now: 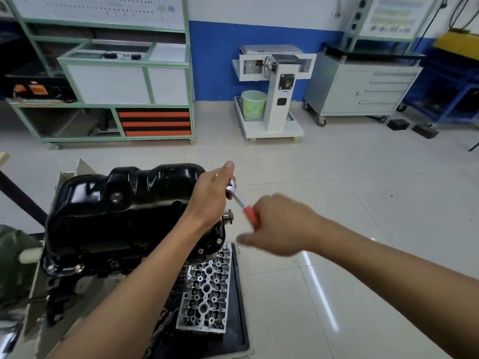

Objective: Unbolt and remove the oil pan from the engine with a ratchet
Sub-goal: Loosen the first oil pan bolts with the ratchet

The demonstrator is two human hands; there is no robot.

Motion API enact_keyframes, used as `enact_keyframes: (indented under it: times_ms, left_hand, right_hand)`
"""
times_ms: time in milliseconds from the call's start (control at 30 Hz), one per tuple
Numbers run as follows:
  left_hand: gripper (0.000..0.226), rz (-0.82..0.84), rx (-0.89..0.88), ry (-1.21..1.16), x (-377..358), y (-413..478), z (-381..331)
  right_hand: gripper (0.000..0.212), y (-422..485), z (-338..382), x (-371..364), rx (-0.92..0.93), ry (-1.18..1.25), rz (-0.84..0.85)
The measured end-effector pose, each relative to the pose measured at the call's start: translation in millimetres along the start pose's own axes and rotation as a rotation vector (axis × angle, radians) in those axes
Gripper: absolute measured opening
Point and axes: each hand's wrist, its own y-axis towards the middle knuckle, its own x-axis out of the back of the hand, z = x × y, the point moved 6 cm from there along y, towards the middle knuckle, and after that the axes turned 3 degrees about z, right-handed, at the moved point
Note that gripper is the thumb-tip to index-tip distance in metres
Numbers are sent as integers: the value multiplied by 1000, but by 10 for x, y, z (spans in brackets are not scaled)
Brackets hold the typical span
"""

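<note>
Black pressed steel: the oil pan (124,211) sits on top of the upturned engine (85,275), at about 9 o'clock from centre of your view, seated on its flange. Bolts show along the near rim, one near the right corner and a couple at the near left corner, so the pan is not free yet.

Your left hand (212,193) is curled over the head of the ratchet (239,199) at the pan's right end, index finger pointing off toward 12 o'clock. Your right hand (280,226) is wrapped round the red handle at about 4 o'clock from the head, blurred with motion. The socket and the bolt beneath it are hidden by your left hand.

Step in hand, as judged: loosening a flange bolt at the right end. Early to mid task.

Next move calls for keeping the socket square on the bolt under left-hand pressure while the right swings the handle. Watch the clearance at the shaft stub (228,217) just below the handle.

A bare cylinder head (207,291) lies on a black tray (239,307) at 6 o'clock, near the engine; mind it when lifting the pan away.
</note>
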Motion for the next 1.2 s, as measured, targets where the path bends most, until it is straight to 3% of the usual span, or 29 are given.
enact_keyframes:
  times_ms: [67,200,267,333,433,633,800,1200]
  left_hand:
    - [62,12,-17,18,0,-11,-17]
    - [55,38,-3,-8,168,-17,-32]
    - [56,102,3,36,195,-22,-28]
    - [58,219,32,89,123,-41,-17]
    - [57,313,53,116,8,14,-40]
    - [53,110,41,-40,178,229,-107]
    - [52,-25,51,-52,247,354,-174]
    - [56,-46,24,76,241,394,-141]
  right_hand:
    - [48,-147,208,-135,53,121,176]
    - [23,-36,68,38,-23,63,177]
    - [8,148,-141,240,-92,-135,32]
    - [18,369,-240,439,-111,-353,-183]
    - [24,708,-233,582,-39,-399,-366]
    - [9,658,-255,738,26,-284,-511]
    - [41,519,-264,737,-19,-266,-504]
    - [43,515,-332,552,-49,-166,-502]
